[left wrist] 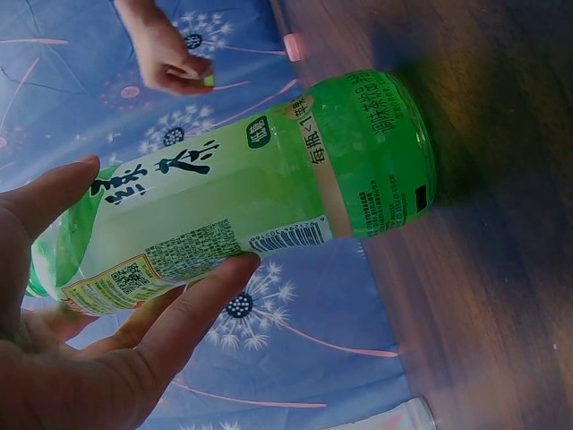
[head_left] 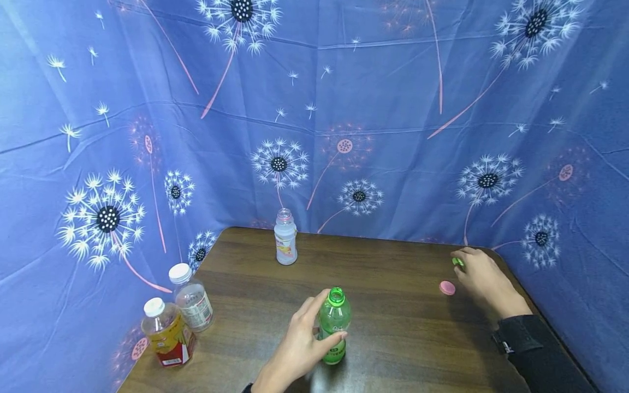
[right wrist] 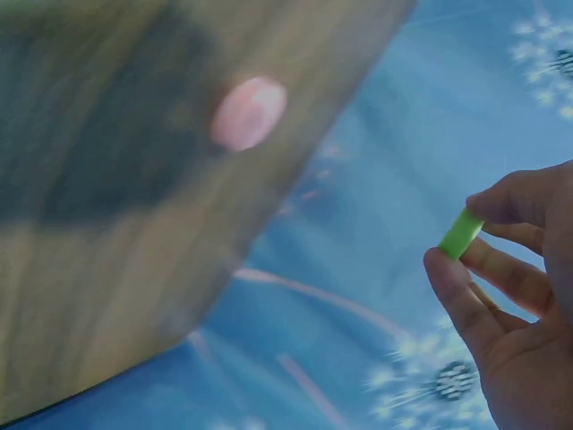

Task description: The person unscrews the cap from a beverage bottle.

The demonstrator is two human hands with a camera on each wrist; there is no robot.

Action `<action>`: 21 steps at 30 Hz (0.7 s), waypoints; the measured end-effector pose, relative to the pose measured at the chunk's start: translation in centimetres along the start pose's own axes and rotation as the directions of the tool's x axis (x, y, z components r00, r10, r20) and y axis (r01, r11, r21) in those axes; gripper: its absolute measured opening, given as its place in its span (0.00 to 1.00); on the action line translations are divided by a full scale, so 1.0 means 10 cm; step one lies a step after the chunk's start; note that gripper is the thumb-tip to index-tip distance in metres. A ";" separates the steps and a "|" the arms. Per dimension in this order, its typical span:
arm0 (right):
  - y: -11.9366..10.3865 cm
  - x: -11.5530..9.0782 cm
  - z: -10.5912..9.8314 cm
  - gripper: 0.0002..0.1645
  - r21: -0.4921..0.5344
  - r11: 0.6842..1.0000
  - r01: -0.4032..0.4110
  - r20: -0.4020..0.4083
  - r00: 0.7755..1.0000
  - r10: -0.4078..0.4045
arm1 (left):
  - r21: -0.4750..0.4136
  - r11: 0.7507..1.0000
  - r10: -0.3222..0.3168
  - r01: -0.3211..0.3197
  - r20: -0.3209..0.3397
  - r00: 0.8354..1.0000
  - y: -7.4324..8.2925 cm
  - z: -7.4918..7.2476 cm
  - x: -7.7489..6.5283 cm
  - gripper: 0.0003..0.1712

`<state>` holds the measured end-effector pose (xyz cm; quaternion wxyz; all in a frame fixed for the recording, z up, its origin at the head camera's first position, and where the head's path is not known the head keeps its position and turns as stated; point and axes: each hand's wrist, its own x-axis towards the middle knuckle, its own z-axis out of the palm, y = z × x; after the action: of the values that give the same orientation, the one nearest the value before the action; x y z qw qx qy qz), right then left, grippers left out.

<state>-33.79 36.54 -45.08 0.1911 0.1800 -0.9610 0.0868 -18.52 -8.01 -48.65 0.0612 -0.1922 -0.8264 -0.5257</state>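
My left hand [head_left: 303, 339] holds a green plastic drink bottle [head_left: 334, 316], thumb on one side and fingers on the other. The bottle stands upright near the front of the table, and its mouth is uncapped. Printed label text and a barcode show on its side in the left wrist view. Over at the right, my right hand [head_left: 484, 275] pinches a small green bottle cap [right wrist: 461, 235] between thumb and fingertips, raised above the table. A pink bottle cap [head_left: 447, 287] lies on the wood just left of that hand.
Toward the table's back edge stands an uncapped clear bottle [head_left: 285, 240] with a label. Two white-capped bottles, one clear [head_left: 194, 303] and one with a yellow and red label [head_left: 169, 333], stand at the left edge. Blue dandelion-print cloth [head_left: 393, 98] hangs around the wooden table [head_left: 388, 284].
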 end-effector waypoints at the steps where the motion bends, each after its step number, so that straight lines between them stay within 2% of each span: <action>1: -0.06 0.02 -0.03 0.15 0.000 1.000 0.022 -0.019 1.000 -0.022 | -0.003 1.000 -0.005 0.005 0.004 1.000 0.00 0.00 0.00 0.48; 6: -0.42 0.10 -0.17 0.17 -0.020 0.988 0.153 -0.106 0.982 -0.154 | 0.009 1.000 -0.014 0.014 -0.004 1.000 0.01 -0.01 0.00 0.49; 12: -0.89 0.15 -0.32 0.19 -0.010 0.967 0.253 -0.152 0.956 -0.252 | 0.006 1.000 -0.021 0.021 0.000 1.000 0.00 -0.01 0.00 0.49; 14: -1.03 0.16 -0.34 0.19 -0.003 0.952 0.306 -0.197 0.933 -0.300 | -0.009 1.000 -0.030 0.030 0.014 0.999 0.00 -0.01 0.00 0.49; 18: -1.29 0.17 -0.37 0.19 0.020 0.910 0.413 -0.292 0.873 -0.390 | -0.028 0.998 -0.046 0.047 0.039 0.998 -0.01 -0.01 -0.01 0.48; 21: -1.47 0.18 -0.38 0.19 0.042 0.881 0.471 -0.330 0.839 -0.432 | -0.024 0.999 -0.044 0.045 0.038 0.998 -0.01 0.00 0.00 0.48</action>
<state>-28.50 23.34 -39.44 0.3436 0.3969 -0.8420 0.1245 -18.51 -8.06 -48.69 0.0315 -0.1843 -0.8248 -0.5337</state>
